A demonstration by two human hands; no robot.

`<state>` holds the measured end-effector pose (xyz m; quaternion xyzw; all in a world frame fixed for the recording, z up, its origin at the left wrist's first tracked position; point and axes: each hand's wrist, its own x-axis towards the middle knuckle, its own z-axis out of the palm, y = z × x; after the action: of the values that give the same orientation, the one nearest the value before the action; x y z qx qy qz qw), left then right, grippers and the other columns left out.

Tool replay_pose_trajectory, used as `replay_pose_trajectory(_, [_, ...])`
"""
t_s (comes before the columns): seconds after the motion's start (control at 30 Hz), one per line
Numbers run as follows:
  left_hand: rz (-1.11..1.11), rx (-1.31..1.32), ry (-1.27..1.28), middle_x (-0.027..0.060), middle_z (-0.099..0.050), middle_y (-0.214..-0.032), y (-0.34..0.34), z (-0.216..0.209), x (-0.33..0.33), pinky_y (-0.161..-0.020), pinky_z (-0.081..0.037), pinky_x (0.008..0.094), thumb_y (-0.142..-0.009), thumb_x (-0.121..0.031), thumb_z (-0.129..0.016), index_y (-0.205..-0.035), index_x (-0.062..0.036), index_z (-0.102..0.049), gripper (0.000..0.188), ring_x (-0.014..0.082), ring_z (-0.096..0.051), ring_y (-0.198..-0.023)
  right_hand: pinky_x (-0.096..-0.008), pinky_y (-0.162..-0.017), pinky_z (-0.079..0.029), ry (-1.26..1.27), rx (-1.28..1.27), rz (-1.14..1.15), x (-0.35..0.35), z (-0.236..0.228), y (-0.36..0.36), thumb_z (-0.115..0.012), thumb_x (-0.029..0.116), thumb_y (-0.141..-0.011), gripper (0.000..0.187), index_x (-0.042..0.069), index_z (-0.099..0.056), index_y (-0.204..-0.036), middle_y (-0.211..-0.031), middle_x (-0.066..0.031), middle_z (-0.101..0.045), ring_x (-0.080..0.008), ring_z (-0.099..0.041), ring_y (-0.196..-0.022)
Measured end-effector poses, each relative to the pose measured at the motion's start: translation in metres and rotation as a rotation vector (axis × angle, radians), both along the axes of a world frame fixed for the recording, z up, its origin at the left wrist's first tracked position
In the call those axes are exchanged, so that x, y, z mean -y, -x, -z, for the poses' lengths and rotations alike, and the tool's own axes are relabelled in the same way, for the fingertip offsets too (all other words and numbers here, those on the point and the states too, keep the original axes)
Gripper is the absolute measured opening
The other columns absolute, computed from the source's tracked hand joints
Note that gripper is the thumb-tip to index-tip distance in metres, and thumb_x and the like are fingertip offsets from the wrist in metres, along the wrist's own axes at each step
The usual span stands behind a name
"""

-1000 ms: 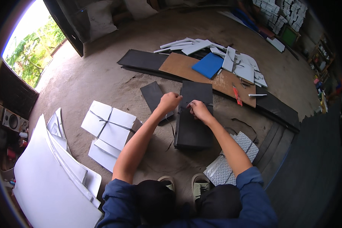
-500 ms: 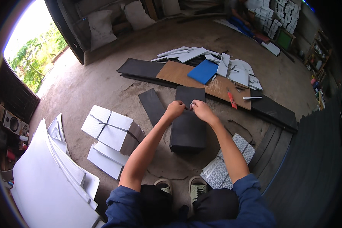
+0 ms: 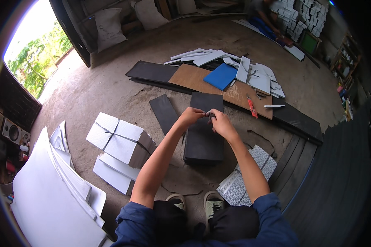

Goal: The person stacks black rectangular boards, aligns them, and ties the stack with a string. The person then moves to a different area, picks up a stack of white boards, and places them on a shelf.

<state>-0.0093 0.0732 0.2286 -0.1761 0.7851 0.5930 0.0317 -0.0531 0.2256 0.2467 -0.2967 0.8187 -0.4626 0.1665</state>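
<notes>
A stack of black sheets (image 3: pixel 204 142) stands on the floor in front of my feet. Above its upper part my left hand (image 3: pixel 191 117) and my right hand (image 3: pixel 221 123) meet, fingertips pinched close together. Something small and greyish shows between them, too small to name. To the left, a black strip-shaped sheet (image 3: pixel 164 113) lies on the floor. Nearer on that side is a block of white sheets (image 3: pixel 113 133) tied crosswise with a dark cord, beside more white pieces (image 3: pixel 111 175). Under my right forearm lies a bundle of textured white pieces (image 3: pixel 257 164).
Beyond the stack, long black boards (image 3: pixel 154 73) carry a brown board (image 3: pixel 193 78), a blue sheet (image 3: pixel 221 77), white offcuts and a red cutter (image 3: pixel 252 108). Large white sheets (image 3: pixel 49 193) lean at left. Another person (image 3: pixel 264 20) sits at the far right. Dark cord (image 3: pixel 261 136) lies on the floor.
My right hand has turned and dropped slightly, its fingers now closer to the left hand's. The left hand has shifted a little to the right. Across the room, the other person leans forward more.
</notes>
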Motion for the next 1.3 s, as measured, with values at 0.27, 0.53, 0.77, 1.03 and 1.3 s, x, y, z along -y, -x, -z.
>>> replay_pose_trajectory(0.27, [-0.067,-0.027,0.002,0.0066,-0.063,-0.083,0.0,-0.002,0.0,-0.067,-0.043,0.0235,-0.075,-0.018,-0.064,-0.098,0.0015,-0.062,0.03,0.0117,-0.057,-0.076,-0.0302,-0.046,-0.045,-0.006,0.116,0.02,0.003,0.013,0.01,-0.059,0.008,-0.075,0.017,-0.002,-0.053,-0.087,-0.066,-0.0118,-0.061,-0.0172,-0.059,-0.047])
replay_pose_trajectory(0.53, [-0.02,-0.021,0.062,0.0063,-0.062,-0.072,0.004,-0.006,-0.002,-0.059,-0.046,0.0223,-0.072,-0.02,-0.068,-0.09,0.0043,-0.063,0.031,0.0103,-0.058,-0.064,-0.0336,-0.056,-0.048,0.002,0.008,0.075,0.007,0.015,0.009,-0.064,0.01,-0.071,0.024,-0.003,-0.055,-0.089,-0.074,-0.0162,-0.063,-0.0247,-0.062,-0.06])
replay_pose_trajectory(0.77, [-0.115,-0.228,0.218,0.0109,-0.063,-0.065,-0.004,-0.003,-0.002,-0.058,-0.047,0.0287,-0.065,-0.017,-0.07,-0.08,0.0009,-0.066,0.023,0.0184,-0.062,-0.06,-0.035,-0.067,-0.047,-0.102,-0.239,0.052,0.001,0.019,0.014,-0.062,0.016,-0.074,0.017,0.0,-0.061,-0.078,-0.074,-0.0162,-0.062,-0.0287,-0.061,-0.073])
replay_pose_trajectory(1.03, [-0.109,-0.191,0.462,0.0107,-0.064,-0.07,-0.008,-0.011,-0.004,-0.063,-0.047,0.0298,-0.068,-0.018,-0.068,-0.081,-0.0015,-0.066,0.022,0.0221,-0.063,-0.067,-0.0244,-0.052,-0.042,0.41,0.657,0.06,-0.022,-0.003,0.031,-0.056,0.03,-0.084,0.029,0.007,-0.049,-0.067,-0.051,0.0049,-0.041,-0.0075,-0.043,-0.044])
replay_pose_trajectory(1.3, [-0.147,-0.18,0.359,0.0107,-0.064,-0.073,-0.001,-0.003,-0.003,-0.065,-0.047,0.0307,-0.072,-0.022,-0.065,-0.082,-0.0025,-0.066,0.022,0.0227,-0.063,-0.07,-0.0191,-0.037,-0.024,0.364,0.171,0.399,-0.104,-0.039,0.077,-0.061,0.03,-0.08,0.029,0.009,-0.051,-0.064,-0.051,0.0072,-0.036,-0.0014,-0.031,-0.041])
